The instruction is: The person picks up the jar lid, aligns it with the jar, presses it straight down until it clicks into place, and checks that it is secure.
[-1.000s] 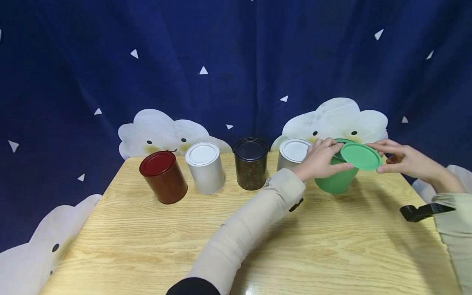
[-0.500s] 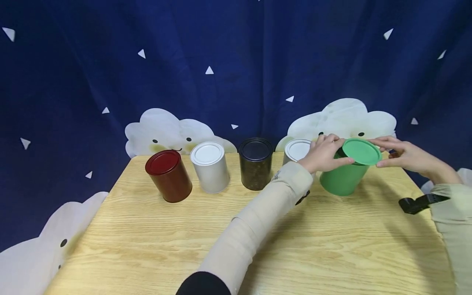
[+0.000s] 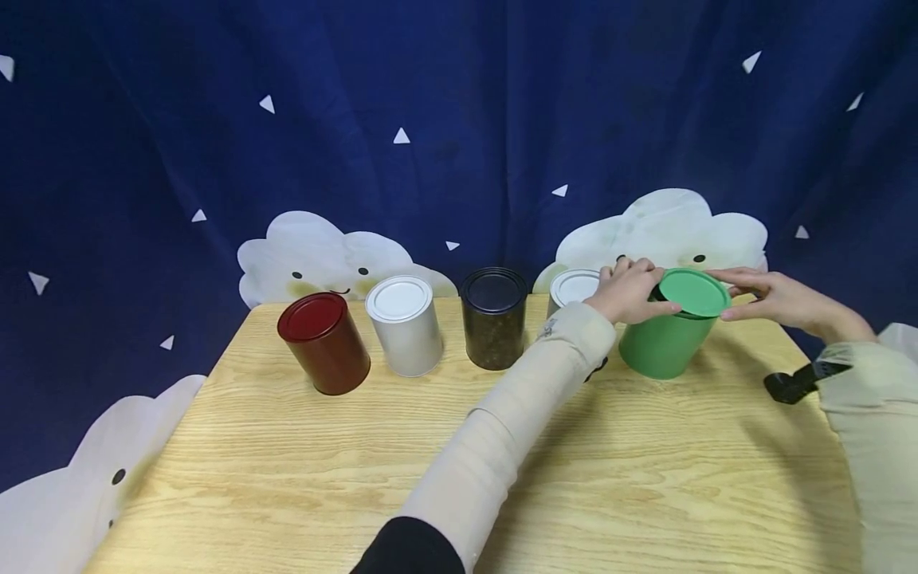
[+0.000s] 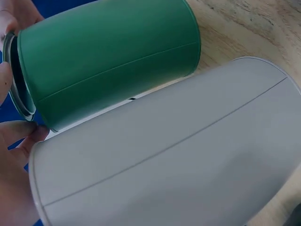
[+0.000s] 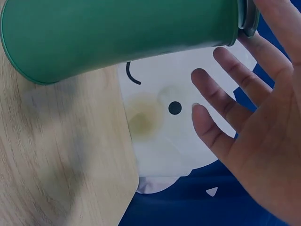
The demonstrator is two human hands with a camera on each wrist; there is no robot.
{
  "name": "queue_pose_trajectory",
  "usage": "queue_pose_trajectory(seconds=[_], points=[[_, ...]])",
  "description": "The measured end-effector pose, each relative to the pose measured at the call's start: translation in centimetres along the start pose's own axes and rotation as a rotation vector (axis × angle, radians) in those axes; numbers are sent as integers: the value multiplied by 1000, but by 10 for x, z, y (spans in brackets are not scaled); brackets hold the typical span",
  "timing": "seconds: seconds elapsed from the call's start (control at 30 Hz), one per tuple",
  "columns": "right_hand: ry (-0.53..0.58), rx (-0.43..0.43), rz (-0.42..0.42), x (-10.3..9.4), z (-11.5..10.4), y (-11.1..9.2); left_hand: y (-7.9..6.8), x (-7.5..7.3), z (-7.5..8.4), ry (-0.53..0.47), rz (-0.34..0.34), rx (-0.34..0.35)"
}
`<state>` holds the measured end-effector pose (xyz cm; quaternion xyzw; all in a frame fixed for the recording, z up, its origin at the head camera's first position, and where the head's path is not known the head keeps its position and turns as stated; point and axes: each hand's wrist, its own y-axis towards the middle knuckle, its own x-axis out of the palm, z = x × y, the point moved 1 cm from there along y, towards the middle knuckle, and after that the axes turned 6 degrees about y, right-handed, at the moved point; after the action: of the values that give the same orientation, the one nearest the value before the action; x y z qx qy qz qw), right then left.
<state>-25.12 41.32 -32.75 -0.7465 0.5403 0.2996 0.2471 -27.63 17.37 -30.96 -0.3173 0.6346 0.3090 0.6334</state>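
Note:
At the table's right stands a green can (image 3: 660, 351), with its green lid (image 3: 692, 292) over the mouth. The lid sits slightly tilted, and a dark gap shows beneath its left front edge. My left hand (image 3: 629, 292) grips the lid's left edge, thumb in front and fingers behind. From the opposite side, my right hand (image 3: 785, 301) pinches the edge between thumb and index finger; its other fingers are spread in the right wrist view. The left wrist view shows the lid (image 4: 19, 89) just off the can's rim.
Left of the green can is a white can (image 3: 572, 285), partly behind my left hand and forearm. Further left stand a black can (image 3: 493, 327), another white can (image 3: 407, 335) and a dark red can (image 3: 326, 351), all lidded. A blue curtain (image 3: 459, 119) hangs behind the wooden table (image 3: 308, 478).
Both hands have brought the green lid left and back, from in front of the green can's right side to over its mouth. The tilt has lessened. The other cans stay put.

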Motion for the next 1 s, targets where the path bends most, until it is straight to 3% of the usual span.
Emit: queue_pose_trajectory(seconds=[0.47,0.8,1.0], points=[[-11,47,-45,2,0,7,4,3,-2,33,-20,-26],[64,9,-124,6,2,7,6,5,-2,20,-33,-54],[71,36,-119,11,1,8,9,9,-2,14,-24,-64]])
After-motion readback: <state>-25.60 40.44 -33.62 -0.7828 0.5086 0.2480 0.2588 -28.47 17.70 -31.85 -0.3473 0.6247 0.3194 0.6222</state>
